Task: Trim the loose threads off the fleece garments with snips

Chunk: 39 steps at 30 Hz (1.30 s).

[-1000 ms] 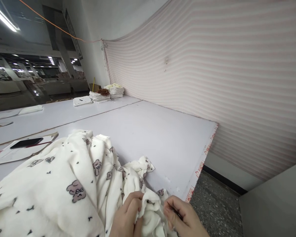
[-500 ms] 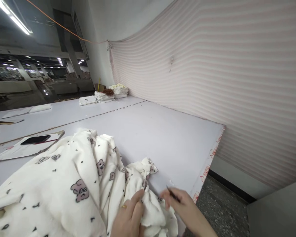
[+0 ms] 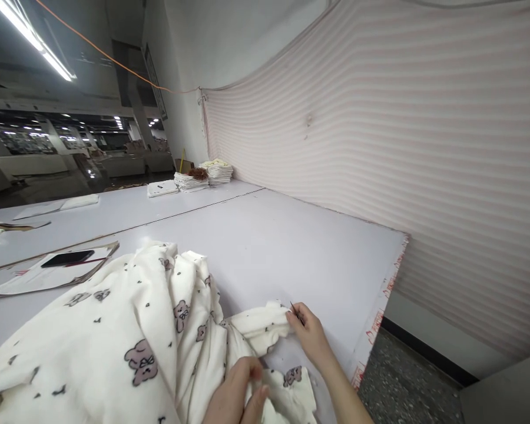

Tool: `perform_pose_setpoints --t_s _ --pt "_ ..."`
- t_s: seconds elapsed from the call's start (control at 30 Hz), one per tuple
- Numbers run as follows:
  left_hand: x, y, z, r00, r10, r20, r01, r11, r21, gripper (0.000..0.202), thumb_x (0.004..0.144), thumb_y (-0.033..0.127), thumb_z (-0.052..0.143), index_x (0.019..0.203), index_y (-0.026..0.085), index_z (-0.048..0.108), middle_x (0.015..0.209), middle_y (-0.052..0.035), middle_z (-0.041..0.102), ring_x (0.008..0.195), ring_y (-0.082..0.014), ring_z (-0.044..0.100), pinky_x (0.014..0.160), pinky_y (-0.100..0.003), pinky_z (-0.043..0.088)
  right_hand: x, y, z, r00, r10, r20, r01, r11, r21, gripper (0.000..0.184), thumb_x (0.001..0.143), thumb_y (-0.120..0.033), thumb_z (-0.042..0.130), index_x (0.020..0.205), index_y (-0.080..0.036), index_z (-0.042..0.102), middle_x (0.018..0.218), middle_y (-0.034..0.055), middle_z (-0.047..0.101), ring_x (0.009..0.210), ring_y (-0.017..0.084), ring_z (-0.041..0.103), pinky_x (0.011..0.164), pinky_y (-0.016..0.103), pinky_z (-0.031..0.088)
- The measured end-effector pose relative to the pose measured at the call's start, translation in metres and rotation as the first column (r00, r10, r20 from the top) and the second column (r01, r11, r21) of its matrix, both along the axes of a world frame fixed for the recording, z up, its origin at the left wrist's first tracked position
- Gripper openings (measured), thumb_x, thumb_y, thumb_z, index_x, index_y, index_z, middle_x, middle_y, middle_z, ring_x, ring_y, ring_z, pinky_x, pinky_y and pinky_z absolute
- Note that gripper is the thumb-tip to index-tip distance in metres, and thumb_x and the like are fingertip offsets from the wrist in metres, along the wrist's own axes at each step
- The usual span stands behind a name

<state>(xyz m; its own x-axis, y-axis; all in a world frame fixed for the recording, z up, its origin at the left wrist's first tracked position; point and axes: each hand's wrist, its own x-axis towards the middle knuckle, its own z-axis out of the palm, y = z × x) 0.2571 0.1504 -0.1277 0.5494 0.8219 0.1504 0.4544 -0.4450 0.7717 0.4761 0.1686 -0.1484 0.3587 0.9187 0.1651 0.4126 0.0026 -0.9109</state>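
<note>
A large heap of white, soft-looking fabric (image 3: 110, 318) with a print of mauve bears and small dark marks lies bunched on the table. My left hand (image 3: 236, 391) is low in the view, with its fingers curled on a fold near the heap's right side. Further right, my right hand (image 3: 311, 335) pinches the end of a strip of the fabric and draws it out flat. A thin, dark pointed tool (image 3: 297, 312) sticks up from the fingers of that hand; its lower part is hidden. Between my hands lies a loose flap with a bear on it.
The pale table (image 3: 282, 247) ends at a taped right edge (image 3: 382, 306). On the left, a dark phone (image 3: 68, 258) rests on papers (image 3: 22, 282). Folded white stacks (image 3: 218, 172) stand at the back. A striped pink-and-white cloth (image 3: 380, 129) hangs along the wall.
My right hand has moved up and away from me, pulling the crumpled fabric end into a straighter strip. My left hand has stayed low by the fabric. The view has tilted slightly upward.
</note>
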Motion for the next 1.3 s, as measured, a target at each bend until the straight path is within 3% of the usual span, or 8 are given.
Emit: perform_pose_setpoints --t_s 0.13,0.33,0.5,0.6,0.7,0.93,1.17,1.3 --pt "0.008 0.004 0.008 0.976 0.131 0.174 -0.097 0.977 -0.191 0.037 0.080 0.038 0.054 0.114 0.024 0.055 0.109 -0.0058 0.066 0.102 -0.0221 0.060 0.088 -0.029 0.044 -0.039 -0.043 0.021 0.988 0.090 -0.123 -0.086 0.996 0.036 0.026 0.093 -0.042 0.046 0.088 -0.019 0.058 0.076 -0.0009 0.060 0.071 0.015 0.057 0.063 0.023 0.046" --pt "0.006 0.008 0.014 0.950 0.246 0.194 -0.180 0.935 -0.306 0.018 0.078 0.038 0.055 0.080 0.020 0.055 0.069 0.0021 0.057 0.065 -0.0158 0.055 0.063 -0.024 0.043 -0.084 -0.065 0.017 0.910 0.096 -0.404 -0.104 0.995 0.003 0.027 0.087 -0.045 0.051 0.096 -0.020 0.059 0.078 0.0022 0.065 0.076 0.019 0.062 0.073 0.028 0.048" --pt "0.003 0.004 0.004 0.927 0.296 0.229 -0.251 0.946 -0.205 0.015 0.083 0.036 0.048 0.086 0.021 0.053 0.068 0.0034 0.050 0.052 -0.0122 0.045 0.045 -0.020 0.034 -0.066 -0.051 0.022 0.979 0.040 -0.199 -0.033 0.999 0.039 0.030 0.085 -0.032 0.054 0.114 -0.022 0.053 0.083 0.0004 0.060 0.074 0.017 0.059 0.069 0.025 0.047" --pt "0.002 0.002 -0.001 0.933 0.251 0.257 -0.236 0.968 -0.088 0.026 0.086 0.032 0.044 0.104 0.021 0.059 0.075 -0.0015 0.059 0.062 -0.0160 0.055 0.057 -0.024 0.044 -0.057 -0.039 0.029 0.992 0.106 -0.072 -0.099 0.991 0.090 0.018 0.082 -0.022 0.056 0.099 -0.021 0.063 0.089 0.0025 0.060 0.082 0.018 0.058 0.073 0.025 0.046" --pt "0.001 0.000 0.001 0.932 0.204 0.301 -0.218 0.976 0.016 0.022 0.087 0.027 0.044 0.095 0.023 0.064 0.083 -0.0048 0.064 0.079 -0.0199 0.061 0.074 -0.028 0.047 -0.056 -0.035 0.035 0.988 0.144 -0.064 -0.138 0.986 0.097 0.013 0.086 -0.023 0.052 0.078 -0.020 0.062 0.076 0.0004 0.057 0.072 0.016 0.056 0.066 0.024 0.043" --pt "0.002 -0.004 0.007 0.934 0.270 0.236 -0.285 0.958 0.033 0.015 0.085 0.031 0.049 0.075 0.021 0.056 0.096 -0.0060 0.057 0.075 -0.0175 0.058 0.069 -0.027 0.045 -0.060 -0.048 0.040 0.990 0.137 0.019 -0.138 0.987 0.087 0.011 0.086 -0.021 0.051 0.076 -0.021 0.054 0.074 -0.0017 0.052 0.069 0.015 0.051 0.064 0.022 0.039" --pt "-0.001 0.012 0.011 0.892 0.330 0.308 -0.156 0.866 -0.475 0.032 0.077 0.051 0.059 0.077 0.019 0.060 0.060 0.0048 0.049 0.054 -0.0115 0.043 0.050 -0.020 0.035 -0.070 -0.040 0.039 0.991 0.114 -0.063 -0.107 0.988 0.108 0.009 0.086 -0.022 0.051 0.078 -0.022 0.049 0.071 -0.0035 0.051 0.065 0.013 0.051 0.060 0.021 0.041" --pt "-0.002 0.017 0.015 0.833 0.426 0.353 -0.179 0.811 -0.557 0.037 0.073 0.054 0.065 0.076 0.017 0.064 0.061 0.0037 0.055 0.057 -0.0116 0.046 0.055 -0.020 0.038 -0.073 -0.043 0.038 0.945 0.328 -0.010 -0.319 0.925 0.206 0.015 0.089 -0.021 0.053 0.102 -0.024 0.061 0.110 0.0063 0.062 0.105 0.020 0.057 0.089 0.028 0.046"
